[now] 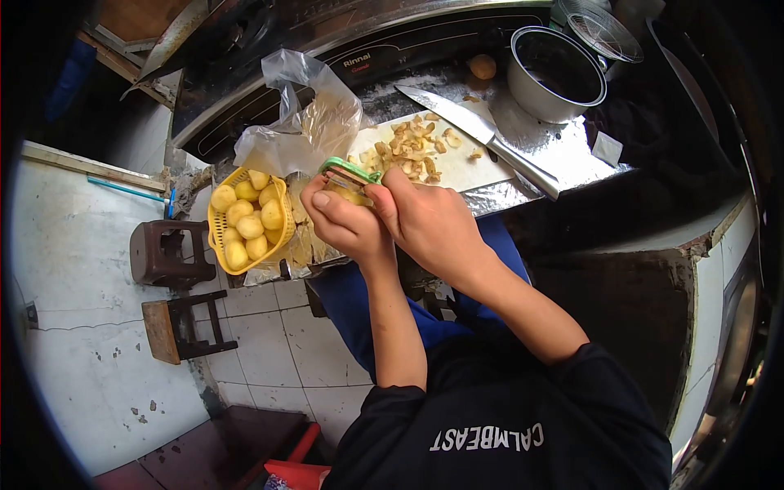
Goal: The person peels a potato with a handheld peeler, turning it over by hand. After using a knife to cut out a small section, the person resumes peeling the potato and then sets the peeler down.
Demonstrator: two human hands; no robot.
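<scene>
My left hand is wrapped round a peeled yellow potato, mostly hidden by the fingers. My right hand grips a green-framed peeler, which lies over the potato's top. Just beyond both hands, a white cutting board carries a heap of brown potato peelings. Left of my left hand stands a yellow plastic basket filled with several peeled potatoes. A large knife rests across the board's right part, blade pointing away to the left.
A crumpled clear plastic bag sits behind the basket. At the back right are a metal pot, a wire strainer and a small brown round item. Foil covers the worktop. Dark stools stand on the floor at left.
</scene>
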